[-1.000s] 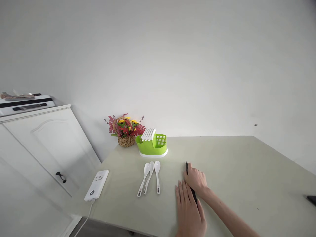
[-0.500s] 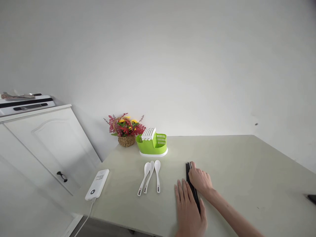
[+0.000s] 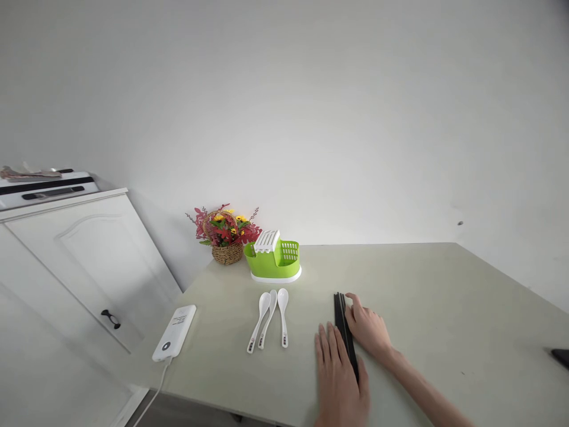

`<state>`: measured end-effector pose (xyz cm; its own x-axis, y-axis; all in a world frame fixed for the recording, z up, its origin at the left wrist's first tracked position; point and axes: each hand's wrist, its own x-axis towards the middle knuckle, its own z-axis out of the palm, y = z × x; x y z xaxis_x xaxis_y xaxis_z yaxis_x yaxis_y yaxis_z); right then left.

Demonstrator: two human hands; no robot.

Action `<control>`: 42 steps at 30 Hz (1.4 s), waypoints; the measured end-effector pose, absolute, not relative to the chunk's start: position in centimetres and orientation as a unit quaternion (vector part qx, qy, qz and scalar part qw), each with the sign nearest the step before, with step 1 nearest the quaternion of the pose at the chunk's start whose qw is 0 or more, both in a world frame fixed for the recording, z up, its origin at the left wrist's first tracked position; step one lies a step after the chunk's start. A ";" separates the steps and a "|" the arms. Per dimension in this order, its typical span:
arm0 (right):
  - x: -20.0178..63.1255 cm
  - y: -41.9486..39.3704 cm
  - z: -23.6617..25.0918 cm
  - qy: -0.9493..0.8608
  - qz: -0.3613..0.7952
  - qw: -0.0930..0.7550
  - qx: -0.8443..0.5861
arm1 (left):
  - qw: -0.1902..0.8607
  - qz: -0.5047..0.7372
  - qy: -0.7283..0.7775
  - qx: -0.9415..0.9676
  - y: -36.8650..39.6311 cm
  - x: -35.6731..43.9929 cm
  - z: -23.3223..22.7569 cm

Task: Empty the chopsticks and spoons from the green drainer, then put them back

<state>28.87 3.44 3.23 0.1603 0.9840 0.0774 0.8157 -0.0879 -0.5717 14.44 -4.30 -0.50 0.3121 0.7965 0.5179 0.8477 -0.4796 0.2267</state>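
Several black chopsticks (image 3: 344, 320) lie bundled side by side on the table, pointing away from me. My left hand (image 3: 340, 373) rests over their near part, fingers stretched out along the left side and thumb on the right. Along the right side of the bundle's far half is my right hand (image 3: 368, 327). Its index finger reaches toward the far ends, the thumb is apart from it, and the other fingers are curled. Left of the chopsticks lie three white spoons (image 3: 283, 317), bowls facing away from me, two of them touching.
A green utensil holder (image 3: 271, 266) with a white lid and base stands at the back, beside a wicker basket of flowers (image 3: 226, 254). A white power bank (image 3: 175, 333) with a cable lies at the table's left edge. A white cabinet (image 3: 98, 255) adjoins on the left.
My right hand has shifted slightly right, off the top of the chopsticks to their side, and its index finger has straightened. My left hand stays nearly in place.
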 end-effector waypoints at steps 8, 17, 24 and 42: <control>30.6 1.9 1.8 -0.593 0.218 0.392 -0.669 | 0.047 -0.283 -0.515 -0.807 -4.3 14.3 -0.8; 30.7 1.0 1.7 -0.563 0.250 0.452 -0.645 | 0.028 -0.288 -0.513 -0.808 -4.4 14.3 -0.8; 31.0 -0.4 1.6 -0.543 0.273 0.469 -0.641 | 0.057 -0.341 -0.524 -0.778 -2.8 9.5 2.2; 30.9 -0.8 1.6 -0.525 0.305 0.472 -0.639 | 0.185 -0.252 -0.668 -0.675 3.2 0.3 1.1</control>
<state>30.89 -0.81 1.60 0.2630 0.9590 0.1051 0.3831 -0.0038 -0.9237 0.32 3.21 1.15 -0.0205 0.8085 0.5882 0.9955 -0.0381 0.0871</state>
